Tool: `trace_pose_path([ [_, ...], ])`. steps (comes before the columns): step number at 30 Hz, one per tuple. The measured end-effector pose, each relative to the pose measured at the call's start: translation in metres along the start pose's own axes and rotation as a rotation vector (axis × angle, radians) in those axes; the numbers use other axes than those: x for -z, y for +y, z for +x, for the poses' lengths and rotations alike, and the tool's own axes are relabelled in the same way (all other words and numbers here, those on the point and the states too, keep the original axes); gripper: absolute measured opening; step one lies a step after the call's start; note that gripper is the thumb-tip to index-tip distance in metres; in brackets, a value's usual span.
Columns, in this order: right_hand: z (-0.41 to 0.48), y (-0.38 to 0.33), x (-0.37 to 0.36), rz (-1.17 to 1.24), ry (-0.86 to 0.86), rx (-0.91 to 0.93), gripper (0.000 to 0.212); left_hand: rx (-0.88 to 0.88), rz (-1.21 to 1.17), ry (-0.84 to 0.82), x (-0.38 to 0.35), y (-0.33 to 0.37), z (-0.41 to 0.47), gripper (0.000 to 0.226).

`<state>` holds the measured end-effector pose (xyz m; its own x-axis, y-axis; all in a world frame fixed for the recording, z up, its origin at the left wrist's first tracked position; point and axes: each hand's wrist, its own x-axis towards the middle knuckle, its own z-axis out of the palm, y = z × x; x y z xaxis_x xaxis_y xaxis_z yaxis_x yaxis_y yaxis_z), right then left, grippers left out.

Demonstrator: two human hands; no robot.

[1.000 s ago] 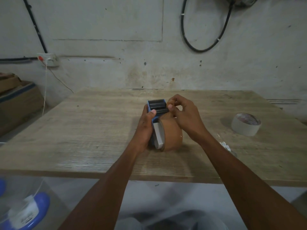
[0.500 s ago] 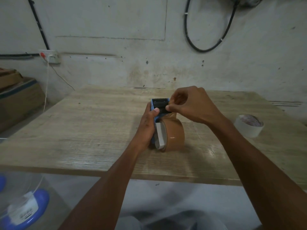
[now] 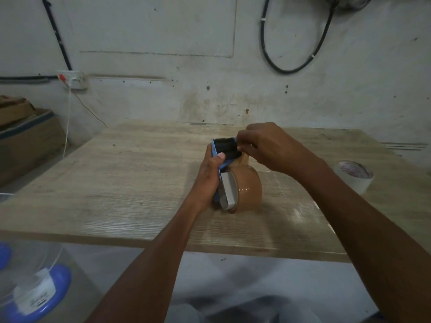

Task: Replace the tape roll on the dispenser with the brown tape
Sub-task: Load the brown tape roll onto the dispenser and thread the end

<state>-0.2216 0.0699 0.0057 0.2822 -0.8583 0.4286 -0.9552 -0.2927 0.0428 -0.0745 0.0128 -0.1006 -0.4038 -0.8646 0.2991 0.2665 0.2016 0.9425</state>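
Note:
A blue tape dispenser (image 3: 224, 148) with a black toothed head stands in the middle of the wooden table (image 3: 121, 183). A roll of brown tape (image 3: 249, 187) sits on it, its white core facing me. My left hand (image 3: 210, 178) grips the dispenser's blue frame from the left, thumb on the front edge. My right hand (image 3: 268, 148) is over the head from the right, fingertips pinched on the brown tape's free end beside the black roller. The tape end itself is mostly hidden by my fingers.
A whitish tape roll (image 3: 353, 178) lies flat near the table's right edge. Cardboard boxes (image 3: 25, 136) stand to the left of the table. A clear container with a blue lid (image 3: 35, 290) sits low at the left, below the table's front edge.
My right hand has lifted from beside the brown roll up to the dispenser's head and moved a little farther from me. The left hand keeps its grip on the frame.

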Motion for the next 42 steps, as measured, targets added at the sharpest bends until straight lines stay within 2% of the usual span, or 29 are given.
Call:
trace_pose_path([
  [3, -0.010, 0.004, -0.011, -0.105, 0.037, 0.137, 0.017, 0.015, -0.002, -0.005, -0.001, 0.002, -0.001, 0.034],
  [7, -0.017, 0.014, -0.015, -0.166, 0.004, 0.159, 0.025, -0.002, -0.006, -0.024, -0.002, 0.004, -0.002, 0.032],
  [12, -0.013, 0.018, -0.014, -0.192, -0.033, 0.195, 0.022, -0.015, -0.015, -0.010, -0.003, 0.006, 0.000, 0.037],
  [15, -0.013, 0.017, -0.016, -0.246, -0.009, 0.276, 0.024, -0.021, -0.021, -0.008, -0.001, 0.004, -0.002, 0.034],
  [19, -0.015, 0.019, -0.026, -0.230, -0.005, 0.233, 0.027, 0.000, -0.058, -0.016, 0.003, 0.004, -0.006, 0.047],
  [23, -0.016, 0.020, -0.031, -0.208, 0.004, 0.205, 0.027, -0.006, -0.060, -0.007, 0.002, 0.008, -0.007, 0.039],
  [28, -0.011, 0.023, -0.027, -0.228, 0.007, 0.302, 0.026, 0.023, -0.100, -0.018, 0.005, 0.007, -0.006, 0.045],
  [32, -0.012, 0.019, -0.031, -0.105, 0.014, 0.282, 0.030, 0.018, -0.118, -0.061, 0.007, 0.007, -0.006, 0.064],
  [34, -0.012, 0.015, -0.036, -0.009, 0.038, 0.229, 0.021, 0.040, -0.135, -0.079, 0.010, 0.006, -0.006, 0.058],
  [38, -0.007, 0.009, -0.038, 0.207, 0.105, 0.113, 0.018, 0.131, -0.193, -0.084, 0.013, 0.009, -0.006, 0.027],
  [42, -0.011, 0.005, -0.035, 0.257, 0.094, 0.031, 0.005, 0.192, -0.136, -0.074, 0.012, 0.017, -0.002, 0.029],
])
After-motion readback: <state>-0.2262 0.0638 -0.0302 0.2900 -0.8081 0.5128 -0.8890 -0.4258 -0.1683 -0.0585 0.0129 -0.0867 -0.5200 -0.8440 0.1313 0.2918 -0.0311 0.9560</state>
